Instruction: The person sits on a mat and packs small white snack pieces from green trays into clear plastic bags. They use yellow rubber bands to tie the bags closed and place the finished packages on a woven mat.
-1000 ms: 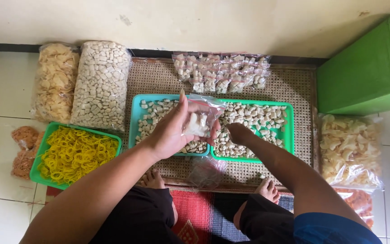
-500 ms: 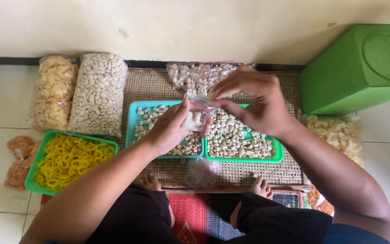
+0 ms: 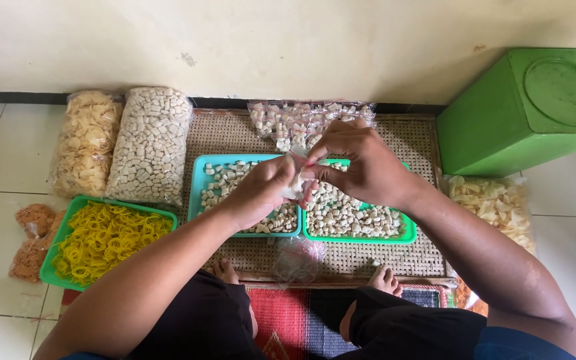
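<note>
Woven mat (image 3: 428, 143) over white tiles (image 3: 8, 147), wall behind.

left hand (image 3: 261, 193) – right hand (image 3: 361, 163) | pinching small bag (image 3: 296, 187) – above trays (image 3: 198, 193)

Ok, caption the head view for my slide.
Both hands, left and right, pinch a small clear bag over two trays of pale crackers.

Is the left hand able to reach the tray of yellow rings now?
Probably yes, but not freely: the tray of yellow rings lies uncovered beside the left forearm, yet the left hand is gripping a small clear bag together with the right hand.
</note>
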